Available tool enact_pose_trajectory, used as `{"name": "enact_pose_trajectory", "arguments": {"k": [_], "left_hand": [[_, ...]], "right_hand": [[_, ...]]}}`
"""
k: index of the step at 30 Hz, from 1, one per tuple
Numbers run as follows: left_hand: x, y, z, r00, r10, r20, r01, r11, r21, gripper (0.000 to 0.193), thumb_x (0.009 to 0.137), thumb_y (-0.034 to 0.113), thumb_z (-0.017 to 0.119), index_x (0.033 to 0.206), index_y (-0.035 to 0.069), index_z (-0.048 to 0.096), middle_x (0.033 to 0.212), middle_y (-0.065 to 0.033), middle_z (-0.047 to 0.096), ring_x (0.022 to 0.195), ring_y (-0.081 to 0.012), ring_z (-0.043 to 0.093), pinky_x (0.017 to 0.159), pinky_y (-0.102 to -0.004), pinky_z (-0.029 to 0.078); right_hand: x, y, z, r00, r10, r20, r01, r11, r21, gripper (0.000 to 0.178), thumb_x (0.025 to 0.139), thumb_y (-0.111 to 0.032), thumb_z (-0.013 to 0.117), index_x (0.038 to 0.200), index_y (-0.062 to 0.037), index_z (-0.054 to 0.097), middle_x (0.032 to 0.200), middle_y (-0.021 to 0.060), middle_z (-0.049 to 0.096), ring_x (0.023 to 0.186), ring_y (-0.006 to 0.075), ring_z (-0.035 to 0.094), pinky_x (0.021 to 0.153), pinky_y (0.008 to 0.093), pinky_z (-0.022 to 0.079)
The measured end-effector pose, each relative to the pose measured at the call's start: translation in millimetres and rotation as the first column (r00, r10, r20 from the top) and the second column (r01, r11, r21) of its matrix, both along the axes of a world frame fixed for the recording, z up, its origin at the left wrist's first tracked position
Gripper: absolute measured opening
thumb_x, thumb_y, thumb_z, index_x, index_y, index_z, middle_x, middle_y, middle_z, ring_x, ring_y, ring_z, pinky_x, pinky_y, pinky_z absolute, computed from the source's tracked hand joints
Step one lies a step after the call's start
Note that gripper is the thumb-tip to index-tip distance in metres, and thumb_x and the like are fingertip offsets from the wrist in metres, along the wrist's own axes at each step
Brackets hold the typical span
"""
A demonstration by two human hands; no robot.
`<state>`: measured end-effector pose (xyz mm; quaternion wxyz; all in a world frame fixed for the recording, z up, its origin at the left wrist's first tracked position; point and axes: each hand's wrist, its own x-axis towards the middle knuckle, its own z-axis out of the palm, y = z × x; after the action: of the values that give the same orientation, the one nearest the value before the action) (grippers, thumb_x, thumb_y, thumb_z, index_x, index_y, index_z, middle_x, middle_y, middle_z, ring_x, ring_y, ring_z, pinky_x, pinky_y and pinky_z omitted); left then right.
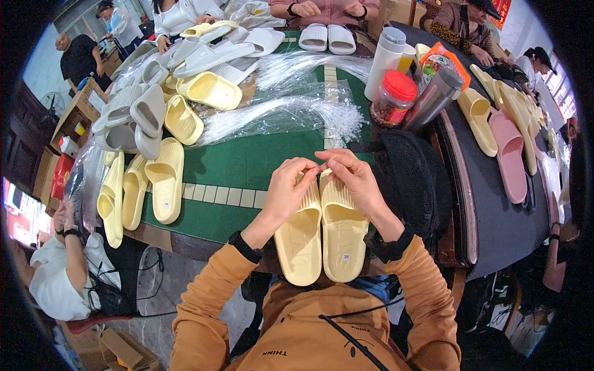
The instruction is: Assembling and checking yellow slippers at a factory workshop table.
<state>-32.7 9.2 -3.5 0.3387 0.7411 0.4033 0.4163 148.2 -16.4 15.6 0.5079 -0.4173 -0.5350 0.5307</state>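
A pair of pale yellow slide slippers [299, 250] lies side by side right in front of me, heels toward my body, over the table's near edge. A small white sticker [346, 256] is on the right one's insole. Above their toe ends, my left hand [286, 188] and my right hand [359, 185] meet with thumbs and fingertips pinched together. Whatever is between the fingertips is too small to make out. Both wrists rest close over the slippers' ribbed straps, which the hands partly cover. Beyond the hands, bundles of thin clear plastic ties [278, 117] lie on plastic film.
Grey and yellow slippers [210, 59] are heaped at the far left; more yellow ones [165, 179] lie nearer. A red-lidded jar [396, 96], bottles [385, 62] and a black mesh bag [411, 185] stand at the right. Another table holds a pink slipper [508, 154]. Several people work around.
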Motion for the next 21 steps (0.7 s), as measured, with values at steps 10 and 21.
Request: {"name": "enact_pose_trajectory", "arguments": {"k": [10, 21], "left_hand": [[0.1, -0.6, 2.6, 0.996, 0.023, -0.081, -0.018, 0.998, 0.058, 0.011, 0.09, 0.008, 0.062, 0.097, 0.002, 0.067, 0.093, -0.01, 0.067, 0.088, -0.0244, 0.062, 0.078, -0.0359, 0.049], [-1.9, -1.7, 1.9, 0.99, 0.052, -0.132, -0.049, 0.998, 0.028, 0.018, 0.091, 0.004, 0.059, 0.108, 0.003, 0.064, 0.096, -0.0104, 0.065, 0.087, -0.0224, 0.062, 0.078, -0.0343, 0.049]], "right_hand": [[-0.3, 3.0, -12.0, 0.988, -0.082, -0.128, 0.08, 0.997, -0.022, 0.019, 0.101, -0.014, 0.052, 0.11, -0.0034, 0.066, 0.12, 0.0063, 0.057, 0.098, 0.0102, 0.058, 0.082, 0.0251, 0.05], [46.2, 1.3, 30.1, 0.69, -0.354, -0.631, 0.427, 0.904, -0.04, 0.014, 0.102, -0.022, 0.051, 0.107, -0.0097, 0.052, 0.109, 0.0086, 0.062, 0.108, 0.0233, 0.06, 0.093, 0.045, 0.054]]}}
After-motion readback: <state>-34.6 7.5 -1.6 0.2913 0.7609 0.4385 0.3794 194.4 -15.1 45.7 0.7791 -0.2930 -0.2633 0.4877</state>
